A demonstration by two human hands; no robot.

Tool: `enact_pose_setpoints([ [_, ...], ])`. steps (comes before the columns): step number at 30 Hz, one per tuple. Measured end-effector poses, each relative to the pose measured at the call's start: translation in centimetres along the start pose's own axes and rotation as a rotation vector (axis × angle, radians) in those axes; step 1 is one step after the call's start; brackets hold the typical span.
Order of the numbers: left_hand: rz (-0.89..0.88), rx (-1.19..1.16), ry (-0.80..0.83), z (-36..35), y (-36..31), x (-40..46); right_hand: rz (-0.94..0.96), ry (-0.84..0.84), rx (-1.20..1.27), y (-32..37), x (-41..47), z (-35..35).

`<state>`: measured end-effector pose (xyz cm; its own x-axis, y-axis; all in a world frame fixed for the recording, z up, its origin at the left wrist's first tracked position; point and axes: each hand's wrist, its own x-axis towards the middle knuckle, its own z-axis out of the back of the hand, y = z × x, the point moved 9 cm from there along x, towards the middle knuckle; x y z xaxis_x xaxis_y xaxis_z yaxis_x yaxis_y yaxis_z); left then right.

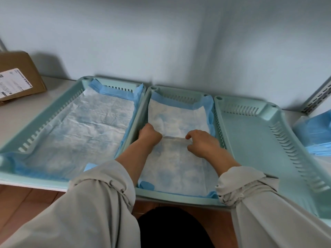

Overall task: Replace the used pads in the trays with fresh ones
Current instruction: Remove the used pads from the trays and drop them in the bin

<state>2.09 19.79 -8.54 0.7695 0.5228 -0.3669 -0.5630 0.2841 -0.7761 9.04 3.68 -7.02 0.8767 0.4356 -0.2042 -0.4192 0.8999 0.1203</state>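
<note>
Three trays (pixel 250 140) — two pads (pixel 86 126) — one box (pixel 19 76)

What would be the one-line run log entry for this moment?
left hand: grips pad | right hand: grips pad | pad: in middle tray | right tray: no pad

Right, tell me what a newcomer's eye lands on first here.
First, the two hands in the middle tray: the left hand and right hand both grip the white, blue-edged pad lying in it, bunching it mid-length. Next, the contrast beside it: the left tray holds a pad spread flat, while the right tray is bare. A stack of blue pads sits at the far right.
</note>
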Motion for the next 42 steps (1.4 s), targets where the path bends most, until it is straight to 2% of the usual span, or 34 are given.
enact_pose_setpoints([
  [4, 0.014, -0.159, 0.031, -0.3, 0.0, -0.1, 0.080, -0.002, 0.050, 1.2, -0.3, 0.2],
  [8, -0.042, -0.186, -0.063, 0.9, -0.9, -0.2, 0.163, -0.056, 0.151, 3.2, -0.2, 0.9],
  [15, -0.140, -0.243, -0.074, 2.2, -2.8, -1.1, 0.199, -0.158, 0.268, 5.4, 0.2, 1.8],
  [18, -0.194, -0.193, -0.101, 3.4, -3.0, -1.5, 0.205, -0.217, 0.337, 5.8, 0.0, 2.7],
  [24, -0.328, 0.114, -0.229, 6.2, -3.5, -2.2, 0.057, -0.330, 0.305, 3.6, 0.0, 3.9],
  [26, -0.352, 0.087, -0.220, 6.8, -3.6, -2.4, 0.164, -0.319, 0.404, 4.8, 0.0, 4.4],
  [28, -0.400, 0.049, -0.183, 6.8, -4.2, -2.6, 0.294, -0.210, 0.506, 7.1, -0.3, 4.1],
  [30, -0.447, 0.037, -0.153, 6.6, -4.8, -3.1, 0.303, -0.182, 0.470, 8.1, -0.4, 3.7],
  [35, -0.469, 0.178, -0.057, 5.8, -4.8, -3.5, 0.237, -0.369, 0.405, 7.8, -1.0, 5.2],
  [39, -0.450, 0.267, -0.166, 7.1, -5.1, -3.7, 0.225, -0.285, 0.349, 7.9, -0.6, 4.8],
  [42, -0.467, 0.337, -0.283, 8.1, -5.9, -4.6, 0.067, -0.168, 0.182, 4.7, -0.2, 3.1],
])
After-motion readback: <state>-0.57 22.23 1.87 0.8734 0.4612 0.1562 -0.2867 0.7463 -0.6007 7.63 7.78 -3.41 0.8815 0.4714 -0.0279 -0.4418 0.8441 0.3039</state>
